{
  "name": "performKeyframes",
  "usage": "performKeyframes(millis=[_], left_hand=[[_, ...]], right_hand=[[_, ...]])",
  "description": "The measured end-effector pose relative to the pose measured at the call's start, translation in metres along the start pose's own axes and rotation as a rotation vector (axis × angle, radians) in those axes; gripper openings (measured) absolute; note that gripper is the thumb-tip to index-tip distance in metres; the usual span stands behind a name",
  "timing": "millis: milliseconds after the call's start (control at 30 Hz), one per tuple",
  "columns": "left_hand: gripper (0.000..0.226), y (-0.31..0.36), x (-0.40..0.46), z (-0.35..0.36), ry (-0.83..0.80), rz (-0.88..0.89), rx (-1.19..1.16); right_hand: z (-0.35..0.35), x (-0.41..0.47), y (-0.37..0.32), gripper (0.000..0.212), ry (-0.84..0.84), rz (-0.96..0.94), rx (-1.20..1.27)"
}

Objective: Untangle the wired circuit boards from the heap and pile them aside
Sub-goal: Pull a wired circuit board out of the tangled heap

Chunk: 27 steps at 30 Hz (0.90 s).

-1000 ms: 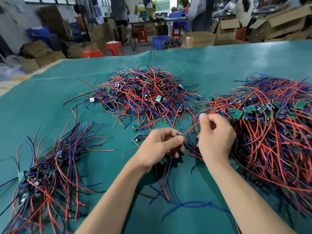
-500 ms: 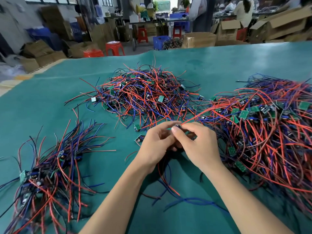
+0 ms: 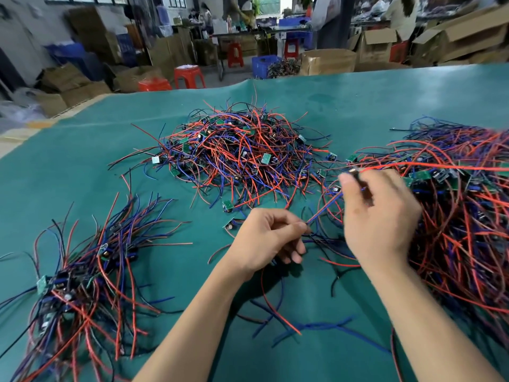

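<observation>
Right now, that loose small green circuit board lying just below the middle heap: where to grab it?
Pinch the small green circuit board by its short edges, from above. It lies flat on the teal mat, clear of the middle heap; its wires trail toward that heap, so draw it out toward you.

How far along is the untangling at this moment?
Done: a combed pile of wired boards lies at the left. In hand: the left hand and right hand pinch wires strung between them. Left: the tangled middle heap and large right heap.
</observation>
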<state>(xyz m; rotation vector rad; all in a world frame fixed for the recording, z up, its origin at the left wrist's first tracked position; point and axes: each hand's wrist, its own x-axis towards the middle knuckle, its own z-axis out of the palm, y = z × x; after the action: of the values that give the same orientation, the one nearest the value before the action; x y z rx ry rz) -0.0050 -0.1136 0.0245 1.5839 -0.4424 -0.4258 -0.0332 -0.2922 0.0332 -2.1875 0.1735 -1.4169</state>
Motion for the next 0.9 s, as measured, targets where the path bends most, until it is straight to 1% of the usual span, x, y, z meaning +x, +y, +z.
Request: performKeyframes(millis=[67,133,200,300,367,433,467,500,533,600,633,700,733,767,800,833,867,900], left_hand=[[0.015,0.0,0.0,0.0,0.021,-0.018,0.0],[0.015,-0.001,0.001,0.001,0.059,-0.026,-0.002],[0.012,-0.002,0.002,0.002,0.103,-0.025,0.002],[0.008,-0.003,0.003,0.003,0.131,-0.022,0.011],[0.009,-0.003,0.003,0.002,0.139,-0.022,0.023],[0.011,-0.002,0.003,0.002,0.155,-0.022,0.012],[0.011,-0.001,0.003,0.002,0.171,-0.018,-0.006],[0.011,-0.001,0.002,0.002,0.2,-0.01,-0.033],[0.012,0.0,0.002,0.003,0.25,0.007,-0.068],[0.015,-0.001,0.003,0.002,0.423,0.091,-0.068],[0.016,-0.001,0.003,0.0,0.533,0.145,-0.002],[0.018,-0.003,0.002,-0.006,0.74,0.248,0.228],[0.02,-0.005,0.001,-0.01,0.815,0.288,0.336],[0.021,-0.005,0.0,-0.012,0.865,0.311,0.41],[0.021,-0.006,0.001,-0.014,0.881,0.313,0.459],[0.02,-0.006,0.003,-0.016,0.863,0.295,0.508],[0.019,-0.007,0.004,-0.016,0.813,0.265,0.572],[0.019,-0.009,0.005,-0.015,0.748,0.233,0.643]], right_hand=[[-0.013,0.012,0.01,0.034,0.155,0.069,-0.01],[-0.026,0.021,0.02,0.04,0.228,0.118,-0.05],[-0.033,0.028,0.028,0.046,0.192,0.185,-0.109],[-0.039,0.031,0.039,0.066,0.005,0.324,-0.306],[-0.037,0.03,0.033,0.071,-0.033,0.302,-0.353],[-0.031,0.023,0.016,0.067,-0.032,0.203,-0.278],[-0.025,0.017,0.006,0.063,-0.069,0.147,-0.216],[-0.018,0.01,-0.002,0.057,-0.149,0.09,-0.16],[-0.011,0.003,-0.009,0.048,-0.266,0.046,-0.126],[0.001,-0.013,-0.018,0.018,-0.51,-0.016,-0.066],[0.004,-0.019,-0.021,0.013,-0.608,-0.042,-0.049],[0.009,-0.026,-0.021,0.031,-0.761,-0.092,-0.054],[0.01,-0.028,-0.021,0.038,-0.814,-0.103,-0.065],[0.01,-0.029,-0.021,0.037,-0.859,-0.113,-0.085],[0.01,-0.028,-0.021,0.031,-0.89,-0.113,-0.105],[0.009,-0.026,-0.019,0.021,-0.896,-0.101,-0.129],[0.008,-0.023,-0.016,0.013,-0.887,-0.078,-0.161],[0.006,-0.02,-0.013,0.011,-0.866,-0.046,-0.196]])
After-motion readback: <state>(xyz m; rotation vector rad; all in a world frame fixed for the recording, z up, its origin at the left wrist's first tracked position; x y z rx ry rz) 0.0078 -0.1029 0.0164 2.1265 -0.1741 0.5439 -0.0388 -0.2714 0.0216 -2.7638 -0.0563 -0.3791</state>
